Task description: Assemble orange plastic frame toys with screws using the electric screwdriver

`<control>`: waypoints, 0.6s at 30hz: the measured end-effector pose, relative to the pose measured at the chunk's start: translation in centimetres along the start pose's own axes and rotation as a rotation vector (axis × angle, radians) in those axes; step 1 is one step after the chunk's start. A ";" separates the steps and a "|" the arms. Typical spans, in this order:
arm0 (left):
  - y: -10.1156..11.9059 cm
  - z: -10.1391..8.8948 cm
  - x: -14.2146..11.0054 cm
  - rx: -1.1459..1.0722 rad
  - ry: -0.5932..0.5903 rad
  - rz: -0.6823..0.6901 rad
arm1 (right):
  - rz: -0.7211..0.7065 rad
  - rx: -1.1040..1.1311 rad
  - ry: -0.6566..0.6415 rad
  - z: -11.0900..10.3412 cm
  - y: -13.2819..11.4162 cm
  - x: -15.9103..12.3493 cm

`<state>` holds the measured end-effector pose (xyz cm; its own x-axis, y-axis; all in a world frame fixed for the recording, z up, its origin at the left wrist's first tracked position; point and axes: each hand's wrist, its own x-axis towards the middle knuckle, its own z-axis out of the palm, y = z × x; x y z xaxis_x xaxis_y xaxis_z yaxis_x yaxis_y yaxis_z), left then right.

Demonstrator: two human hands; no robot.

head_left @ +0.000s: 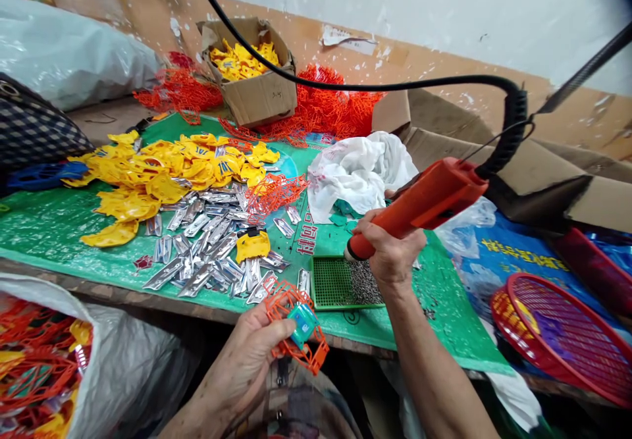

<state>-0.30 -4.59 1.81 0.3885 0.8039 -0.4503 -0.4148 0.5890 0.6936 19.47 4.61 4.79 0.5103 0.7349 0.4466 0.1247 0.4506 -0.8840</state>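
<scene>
Low in front of me, my left hand [247,353] pinches an orange plastic frame [316,353] with a teal piece [303,324] set in it. My right hand [395,255] is wrapped round a red-orange electric screwdriver [419,208], which hangs tilted from a black cable. Its tip points down at a green mesh tray [330,284], whose right part holds many small dark screws [364,284]. Left of the tray lies a heap of shiny metal strips [207,248], with a yellow plastic piece [253,246] on its right side.
Yellow plastic parts [172,162] are piled at the left, behind the metal strips. Behind them stands a cardboard box [261,97] near a tangle of orange netting-like plastic [336,100]. A white cloth bag [360,162], a red basket [567,334] and an open sack [123,353] flank the work area.
</scene>
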 end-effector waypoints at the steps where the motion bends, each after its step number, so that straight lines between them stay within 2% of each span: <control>1: -0.1 0.0 0.0 -0.003 0.009 -0.009 | 0.004 -0.002 0.001 0.0 -0.1 0.0; 7: -0.2 -0.2 0.1 -0.051 0.042 0.000 | 0.023 0.072 0.000 0.2 -0.2 -0.1; 12: -0.4 -0.3 0.3 -0.113 0.005 0.014 | 0.006 0.101 0.012 0.0 -0.7 0.2; 15: -0.4 -0.2 0.4 -0.160 -0.012 0.049 | 0.027 0.170 -0.041 -0.2 -2.7 0.1; 18: -0.4 -0.2 0.5 -0.194 -0.015 0.074 | 0.087 0.304 -0.151 -0.5 -5.6 -0.9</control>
<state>-0.07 -4.45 1.21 0.3628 0.8451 -0.3926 -0.5925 0.5344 0.6028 18.75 1.15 9.21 0.3735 0.8336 0.4070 -0.1841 0.4967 -0.8482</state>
